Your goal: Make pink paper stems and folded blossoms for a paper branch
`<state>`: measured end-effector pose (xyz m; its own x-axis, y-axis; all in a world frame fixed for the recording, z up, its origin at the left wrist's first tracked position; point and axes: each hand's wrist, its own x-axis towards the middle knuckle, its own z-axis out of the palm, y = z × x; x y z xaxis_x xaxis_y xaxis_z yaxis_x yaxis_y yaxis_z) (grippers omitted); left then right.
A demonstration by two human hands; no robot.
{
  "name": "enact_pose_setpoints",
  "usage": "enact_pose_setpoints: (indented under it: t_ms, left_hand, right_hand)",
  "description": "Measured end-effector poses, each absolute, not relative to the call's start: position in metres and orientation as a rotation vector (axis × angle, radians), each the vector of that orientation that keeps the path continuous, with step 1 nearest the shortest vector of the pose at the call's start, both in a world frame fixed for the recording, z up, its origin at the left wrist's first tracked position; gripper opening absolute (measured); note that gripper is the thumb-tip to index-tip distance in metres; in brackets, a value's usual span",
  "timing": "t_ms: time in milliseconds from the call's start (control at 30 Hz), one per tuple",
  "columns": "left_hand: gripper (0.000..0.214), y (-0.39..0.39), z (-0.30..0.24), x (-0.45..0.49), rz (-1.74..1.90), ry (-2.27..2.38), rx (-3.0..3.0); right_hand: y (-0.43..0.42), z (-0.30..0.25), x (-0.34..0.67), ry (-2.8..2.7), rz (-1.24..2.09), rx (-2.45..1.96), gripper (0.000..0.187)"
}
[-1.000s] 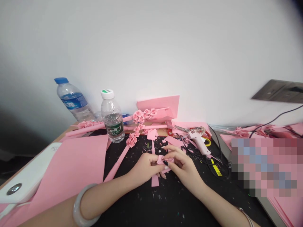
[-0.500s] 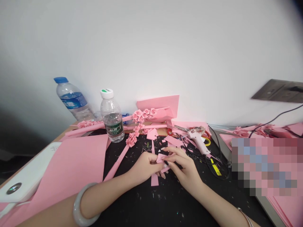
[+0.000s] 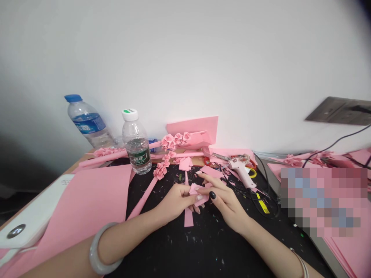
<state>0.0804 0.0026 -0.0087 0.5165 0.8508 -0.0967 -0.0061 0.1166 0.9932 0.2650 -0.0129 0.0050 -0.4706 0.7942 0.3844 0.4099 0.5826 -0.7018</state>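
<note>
My left hand (image 3: 175, 202) pinches a small folded piece of pink paper (image 3: 196, 192) over the black mat (image 3: 203, 247), and a pale bangle sits on that wrist. My right hand (image 3: 224, 200) meets it from the right, thumb and fingertips pressed on the same folded piece. A short pink paper strip (image 3: 189, 218) lies on the mat just below the hands.
Two water bottles (image 3: 136, 142) (image 3: 87, 122) stand at the back left. A large pink sheet (image 3: 87, 204) and a white device (image 3: 31, 220) lie left. Pink paper roses (image 3: 174, 141), scraps, a white glue gun (image 3: 242, 172) and black cables (image 3: 269, 208) crowd the back and right.
My right thumb has slid lower on the folded paper, showing its dark nail. Both hands stay in the same spot on the mat.
</note>
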Motion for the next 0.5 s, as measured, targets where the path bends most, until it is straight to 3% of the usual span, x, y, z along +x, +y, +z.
enact_pose_setpoints:
  t_ms: [200,500]
  left_hand:
    - [0.03,0.0027,-0.0102,0.0802,0.706,0.777,1.378]
    - [0.024,0.0004,-0.0083,0.0804,0.642,0.754,1.432]
  right_hand:
    - [-0.0092,-0.0007,0.2622,-1.873,0.754,-1.14,0.01]
    - [-0.0119,0.0039,0.2556,-2.169,0.819,-1.217,0.026]
